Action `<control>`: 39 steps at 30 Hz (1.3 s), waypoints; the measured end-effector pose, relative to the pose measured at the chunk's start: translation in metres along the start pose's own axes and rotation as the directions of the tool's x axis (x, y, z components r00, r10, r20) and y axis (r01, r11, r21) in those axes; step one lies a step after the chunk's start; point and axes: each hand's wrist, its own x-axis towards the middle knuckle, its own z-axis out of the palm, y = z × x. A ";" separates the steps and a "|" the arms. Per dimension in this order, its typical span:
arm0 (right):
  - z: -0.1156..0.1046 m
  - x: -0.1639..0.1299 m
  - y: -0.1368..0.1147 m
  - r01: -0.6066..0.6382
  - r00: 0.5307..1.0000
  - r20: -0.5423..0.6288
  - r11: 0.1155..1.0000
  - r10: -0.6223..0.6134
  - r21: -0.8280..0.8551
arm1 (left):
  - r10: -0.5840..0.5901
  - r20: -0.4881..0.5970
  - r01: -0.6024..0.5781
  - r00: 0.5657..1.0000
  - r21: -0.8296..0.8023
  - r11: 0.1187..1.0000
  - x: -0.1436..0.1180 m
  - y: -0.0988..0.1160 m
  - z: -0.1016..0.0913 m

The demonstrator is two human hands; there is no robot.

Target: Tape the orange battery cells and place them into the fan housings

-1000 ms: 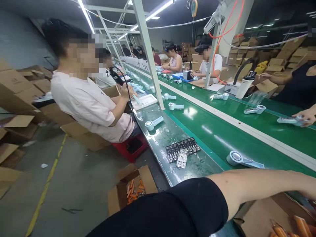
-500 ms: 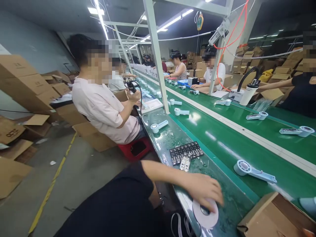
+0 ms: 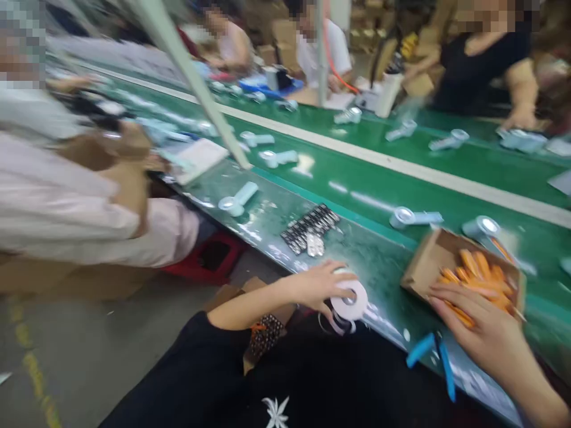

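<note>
My left hand (image 3: 328,288) has its fingers and thumb wrapped round a roll of white tape (image 3: 357,304), tilted at the bench's near edge. My right hand (image 3: 477,318) reaches over the near side of a small cardboard box (image 3: 419,261), fingers stretched out among orange plastic pieces (image 3: 479,267). One orange piece shows between its thumb and fingers; a firm hold on it cannot be made out. Blue-handled nippers (image 3: 439,351) lie spread on the bench below that hand. A panel of small circuit boards (image 3: 310,226) lies beyond the tape, with loose boards (image 3: 315,244) against it.
A green conveyor belt (image 3: 339,166) carries several light-blue fan housings (image 3: 404,218). Another housing (image 3: 236,199) lies on the bench. A slanted metal post (image 3: 200,95) stands at the bench's far part. Co-workers sit at left and across the belt. A patterned box (image 3: 265,336) stands below the bench.
The view has swung right and down, bringing my right hand, the nippers and the box's contents into sight. My left hand has gone from reaching over the flat tape roll to gripping it tilted.
</note>
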 end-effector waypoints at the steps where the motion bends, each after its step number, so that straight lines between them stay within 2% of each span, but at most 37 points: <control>1: 0.005 -0.023 -0.013 -0.069 0.998 -0.013 0.998 0.069 -0.002 | 0.000 -0.047 0.001 0.999 0.010 1.000 -0.006 -0.002 0.004; 3: 0.027 -0.055 -0.035 -0.218 0.976 -0.012 0.972 0.220 0.083 | -0.012 -0.189 0.018 0.982 0.031 0.999 -0.015 -0.004 0.013; 4: 0.040 -0.065 -0.043 -0.310 0.950 0.014 0.935 0.312 0.171 | -0.027 -0.270 0.037 0.963 0.031 0.999 -0.018 -0.003 0.018; 7: 0.084 -0.080 -0.062 -0.540 0.832 0.165 0.706 0.529 0.458 | -0.065 -0.456 0.068 0.888 -0.011 0.998 -0.026 0.009 0.031; 8: 0.097 -0.082 -0.067 -0.571 0.808 0.228 0.626 0.544 0.530 | -0.063 -0.491 0.061 0.869 -0.019 0.998 -0.027 0.014 0.034; 9: 0.107 -0.082 -0.072 -0.580 0.802 0.285 0.572 0.525 0.580 | -0.048 -0.516 0.047 0.855 -0.014 0.999 -0.027 0.019 0.035; 10: 0.115 -0.082 -0.077 -0.570 0.814 0.323 0.555 0.483 0.606 | -0.026 -0.535 0.031 0.844 0.002 1.000 -0.027 0.023 0.035; 11: 0.121 -0.081 -0.083 -0.543 0.838 0.343 0.575 0.425 0.612 | -0.003 -0.555 0.019 0.832 0.023 1.000 -0.027 0.025 0.034; 13: 0.125 -0.079 -0.093 -0.436 0.895 0.362 0.682 0.260 0.587 | 0.030 -0.601 0.013 0.798 0.066 0.998 -0.026 0.023 0.029; 15: 0.122 -0.078 -0.099 -0.301 0.907 0.417 0.791 0.063 0.534 | 0.029 -0.656 0.027 0.754 0.075 0.997 -0.027 0.015 0.024; 17: 0.114 -0.076 -0.099 -0.181 0.870 0.489 0.885 -0.059 0.429 | -0.020 -0.712 0.068 0.702 0.040 0.997 -0.031 0.007 0.022; 18: 0.108 -0.074 -0.094 -0.138 0.860 0.506 0.928 -0.061 0.347 | -0.052 -0.735 0.092 0.677 0.014 0.996 -0.033 0.004 0.022; 19: 0.100 -0.069 -0.086 -0.112 0.871 0.491 0.964 -0.021 0.240 | -0.082 -0.752 0.114 0.654 -0.010 0.993 -0.035 0.003 0.022; 21: 0.077 -0.055 -0.062 -0.144 0.930 0.339 0.990 0.140 -0.013 | -0.120 -0.768 0.138 0.629 -0.041 0.990 -0.038 0.005 0.025; 22: 0.063 -0.044 -0.046 -0.211 0.944 0.228 0.967 0.240 -0.143 | -0.125 -0.770 0.138 0.625 -0.048 0.989 -0.038 0.007 0.027; 23: 0.048 -0.032 -0.029 -0.297 0.934 0.117 0.916 0.337 -0.269 | -0.124 -0.770 0.133 0.625 -0.051 0.990 -0.037 0.010 0.028; 25: 0.020 -0.005 0.003 -0.443 0.865 -0.017 0.746 0.502 -0.498 | -0.113 -0.771 0.113 0.627 -0.054 0.992 -0.035 0.017 0.030; 27: 0.002 0.020 0.030 -0.489 0.773 -0.024 0.571 0.634 -0.660 | -0.096 -0.770 0.084 0.630 -0.056 0.995 -0.032 0.023 0.031; 29: -0.005 0.038 0.048 -0.479 0.695 0.011 0.474 0.719 -0.739 | -0.089 -0.762 0.067 0.641 -0.060 0.996 -0.030 0.026 0.031; 31: -0.001 0.049 0.057 -0.482 0.659 0.021 0.443 0.752 -0.756 | -0.090 -0.749 0.071 0.657 -0.058 0.996 -0.029 0.027 0.030; 33: 0.007 0.053 0.061 -0.489 0.659 0.015 0.444 0.752 -0.751 | -0.085 -0.737 0.076 0.670 -0.046 0.996 -0.028 0.028 0.030; 36: 0.013 0.052 0.059 -0.514 0.684 -0.008 0.475 0.729 -0.714 | -0.054 -0.735 0.049 0.676 -0.028 0.998 -0.027 0.031 0.030; 39: 0.010 0.046 0.056 -0.553 0.718 -0.028 0.547 0.695 -0.628 | -0.046 -0.733 0.037 0.678 -0.029 0.999 -0.024 0.032 0.032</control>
